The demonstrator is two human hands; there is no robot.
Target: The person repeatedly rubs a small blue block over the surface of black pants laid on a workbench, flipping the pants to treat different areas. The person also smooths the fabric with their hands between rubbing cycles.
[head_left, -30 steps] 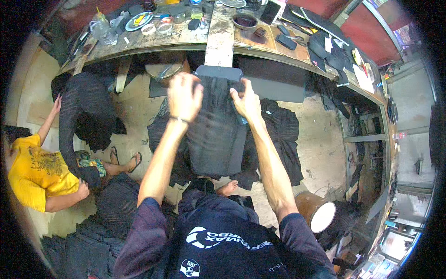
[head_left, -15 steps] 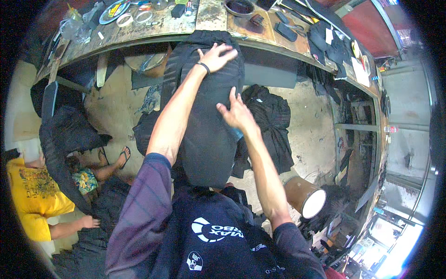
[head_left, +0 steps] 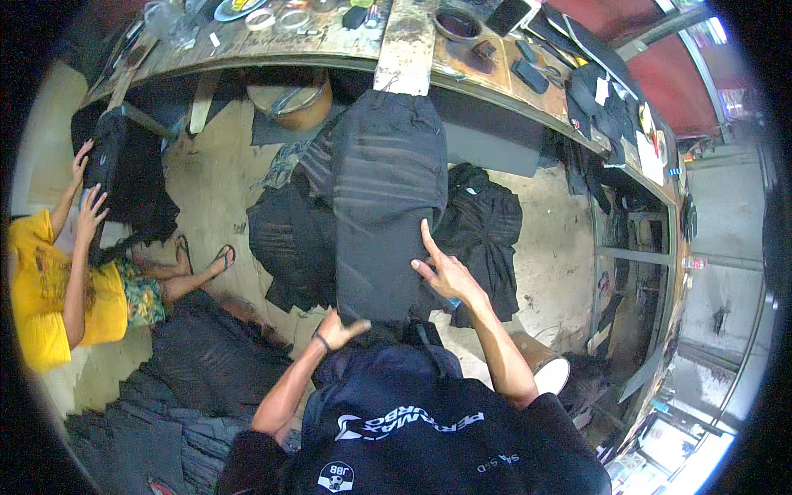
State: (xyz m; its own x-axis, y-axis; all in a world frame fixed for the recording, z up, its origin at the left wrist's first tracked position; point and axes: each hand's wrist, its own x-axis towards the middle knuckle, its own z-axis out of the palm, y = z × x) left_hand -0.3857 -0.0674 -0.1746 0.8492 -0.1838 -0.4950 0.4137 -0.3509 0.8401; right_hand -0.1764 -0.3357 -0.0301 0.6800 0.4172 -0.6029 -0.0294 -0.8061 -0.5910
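Black trousers (head_left: 388, 190) with faded crosswise streaks and a gathered waistband lie stretched lengthwise in front of me, the waistband at the far end by the bench. A pale board (head_left: 404, 66) shows beyond the waistband. On their right edge rests my right hand (head_left: 450, 276), open, its index finger stretched forward along the cloth. Down at the near left corner is my left hand (head_left: 337, 332), its thumb stretched out sideways and the other fingers partly hidden at the cloth's edge. More dark garments (head_left: 289, 239) lie bunched underneath and to both sides.
Across the far side runs a worn wooden bench (head_left: 330, 54) with a dark bowl (head_left: 458, 25) and tape rolls on it. At left a person in a yellow shirt (head_left: 49, 289) handles another black garment (head_left: 136, 173). Piled dark clothing (head_left: 157, 421) fills the lower left. A drum (head_left: 549, 371) stands near my right arm.
My left hand has come from the far waistband back to the near left corner. The trousers have slid toward me, baring more board. The co-worker's hands have moved up onto the black garment.
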